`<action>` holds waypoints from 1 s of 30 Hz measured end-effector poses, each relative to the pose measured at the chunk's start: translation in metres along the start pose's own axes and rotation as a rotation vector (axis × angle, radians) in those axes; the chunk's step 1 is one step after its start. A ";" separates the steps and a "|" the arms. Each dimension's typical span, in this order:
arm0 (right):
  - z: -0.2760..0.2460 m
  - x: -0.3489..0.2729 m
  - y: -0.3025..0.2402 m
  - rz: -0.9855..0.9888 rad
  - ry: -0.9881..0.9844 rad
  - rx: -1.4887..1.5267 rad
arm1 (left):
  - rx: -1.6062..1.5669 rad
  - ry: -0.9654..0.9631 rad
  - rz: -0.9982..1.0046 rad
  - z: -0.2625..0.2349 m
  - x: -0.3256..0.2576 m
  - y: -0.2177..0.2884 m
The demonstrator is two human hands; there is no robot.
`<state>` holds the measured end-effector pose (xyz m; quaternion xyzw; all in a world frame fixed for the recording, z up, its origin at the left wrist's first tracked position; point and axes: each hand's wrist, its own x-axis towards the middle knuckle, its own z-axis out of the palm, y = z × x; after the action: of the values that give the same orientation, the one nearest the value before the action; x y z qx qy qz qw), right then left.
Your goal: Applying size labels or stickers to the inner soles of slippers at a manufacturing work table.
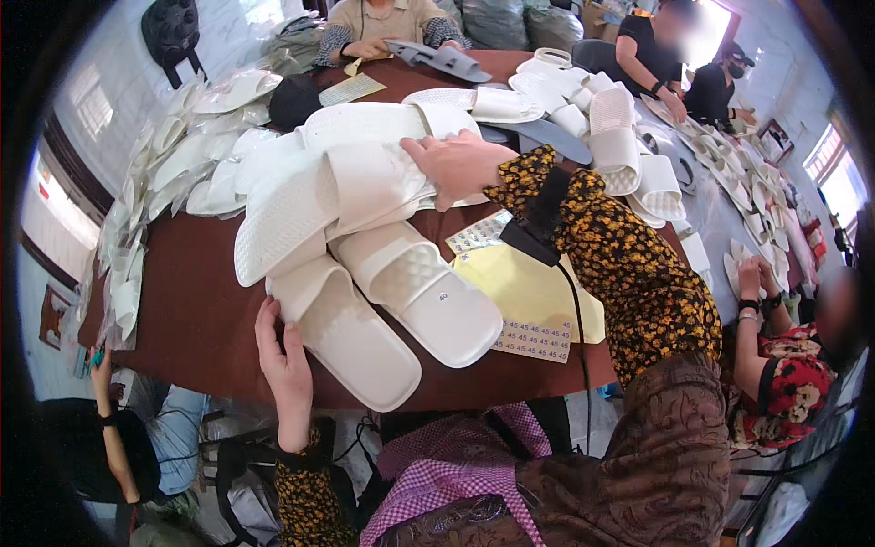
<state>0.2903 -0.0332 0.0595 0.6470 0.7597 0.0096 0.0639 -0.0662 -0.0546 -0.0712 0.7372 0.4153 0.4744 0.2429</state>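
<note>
Nearest, a white slide sandal [360, 342] at the brown table's [196, 310] front edge is being touched by the left hand [284, 365], fingers loosely open; farther, stacked white sandals [337, 187] are being pressed under the flat, open right hand [456, 164].

Matt white foam slippers [365, 273] — textured

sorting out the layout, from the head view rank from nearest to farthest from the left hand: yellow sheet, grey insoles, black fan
1. yellow sheet, right of the left hand, on the table
2. black fan, far left corner
3. grey insoles, far side, middle
</note>
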 end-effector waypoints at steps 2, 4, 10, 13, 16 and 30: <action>0.005 0.002 0.007 -0.008 0.006 -0.017 | -0.057 0.001 -0.040 0.000 0.001 0.000; 0.009 0.000 0.018 -0.010 0.055 -0.040 | -0.025 0.003 0.007 -0.001 0.001 0.001; 0.015 -0.008 0.056 0.091 0.213 -0.099 | -0.010 -0.009 -0.015 -0.002 0.000 0.003; 0.015 -0.014 0.078 0.183 0.163 -0.230 | -0.023 0.001 -0.011 0.000 0.000 0.001; 0.016 -0.019 0.097 0.277 0.093 -0.225 | -0.020 0.006 -0.012 0.000 0.000 0.000; 0.014 -0.036 0.084 0.246 0.191 -0.182 | -0.052 0.007 -0.031 0.001 0.002 0.001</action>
<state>0.3796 -0.0562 0.0572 0.7230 0.6733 0.1474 0.0481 -0.0652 -0.0534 -0.0702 0.7226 0.4149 0.4838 0.2677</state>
